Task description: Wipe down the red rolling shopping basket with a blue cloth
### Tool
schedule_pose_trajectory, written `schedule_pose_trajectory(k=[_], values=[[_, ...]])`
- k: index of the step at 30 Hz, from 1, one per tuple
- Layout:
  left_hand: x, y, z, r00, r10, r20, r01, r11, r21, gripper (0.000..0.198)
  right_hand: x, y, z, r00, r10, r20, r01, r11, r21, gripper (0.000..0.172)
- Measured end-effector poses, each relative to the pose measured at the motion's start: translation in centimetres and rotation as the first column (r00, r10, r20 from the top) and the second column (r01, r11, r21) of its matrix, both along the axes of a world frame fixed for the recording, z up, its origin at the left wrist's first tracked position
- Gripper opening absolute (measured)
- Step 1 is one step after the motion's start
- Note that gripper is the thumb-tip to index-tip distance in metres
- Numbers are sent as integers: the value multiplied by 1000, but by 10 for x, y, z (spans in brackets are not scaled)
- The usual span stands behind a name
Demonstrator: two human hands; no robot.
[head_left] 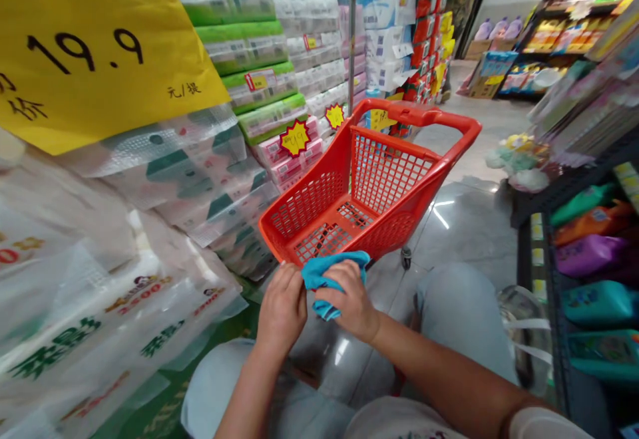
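Note:
A red plastic shopping cart (384, 159) stands in front of me, its basket tilted toward my knees. My right hand (349, 296) is closed round a bunched blue cloth (319, 269), which lies against the cart's near rim. Close beside it, my left hand (283, 306) grips the same rim at its left corner, fingers curled over the edge. Through the basket's grid floor, dark parts of the cart's underside show.
Packs of tissue paper (249, 46) are stacked along the left, under a yellow price sign (100, 60). On the right, a dark shelf (544, 279) holds colourful bottles (594, 253). Grey tiled floor (464, 206) runs between them. A cart wheel (406, 257) rests on it.

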State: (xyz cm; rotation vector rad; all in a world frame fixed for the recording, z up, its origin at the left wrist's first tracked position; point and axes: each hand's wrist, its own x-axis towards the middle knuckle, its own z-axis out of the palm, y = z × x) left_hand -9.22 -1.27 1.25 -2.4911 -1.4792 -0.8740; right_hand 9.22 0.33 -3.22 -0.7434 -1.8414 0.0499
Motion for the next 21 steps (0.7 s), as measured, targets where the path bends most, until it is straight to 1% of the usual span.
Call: schedule_pose_trajectory(k=[1, 2, 4, 6, 7, 9, 11, 13, 15, 16, 18, 19, 21], values=[[-1, 0, 2, 1000, -3, -20, 3, 1000, 2, 14, 1, 0, -6, 1000, -9, -21, 8, 1000, -20, 17], [-1, 0, 4, 999, -2, -40, 2, 1000, 8, 14, 7, 5, -11, 997, -46, -58, 43, 998, -47, 16], [-3, -1, 9, 997, 13, -75, -12, 1000, 23, 13, 27, 23, -18, 972, -166, -166, 148, 982, -113, 17], [-2, 1, 13, 993, 46, -111, -44, 999, 20, 14, 48, 43, -22, 914, -296, -278, 250, 950, -190, 22], [0, 3, 16, 989, 62, -138, -61, 998, 8, 17, 54, 50, -24, 875, -356, -329, 291, 929, -230, 26], [8, 9, 21, 975, 87, -202, -92, 996, -16, 26, 52, 54, -27, 802, -442, -403, 341, 891, -299, 33], [18, 16, 24, 960, 89, -267, -98, 995, -22, 30, 34, 47, -30, 767, -467, -440, 338, 877, -342, 40], [27, 22, 23, 942, 92, -323, -99, 995, -6, 32, 13, 38, -33, 764, -451, -462, 302, 882, -362, 47], [31, 26, 21, 916, 112, -386, -111, 993, 26, 36, 5, 36, -37, 765, -424, -485, 258, 891, -372, 47], [32, 28, 19, 901, 124, -416, -115, 992, 45, 37, 8, 40, -39, 764, -414, -496, 239, 894, -378, 45], [31, 29, 18, 877, 134, -461, -114, 991, 71, 39, 27, 56, -47, 738, -425, -524, 224, 887, -403, 39], [31, 29, 19, 869, 135, -476, -112, 991, 76, 40, 41, 67, -51, 707, -455, -542, 235, 873, -427, 37], [31, 28, 20, 860, 136, -493, -117, 991, 70, 41, 68, 88, -60, 602, -553, -576, 285, 823, -491, 37]])
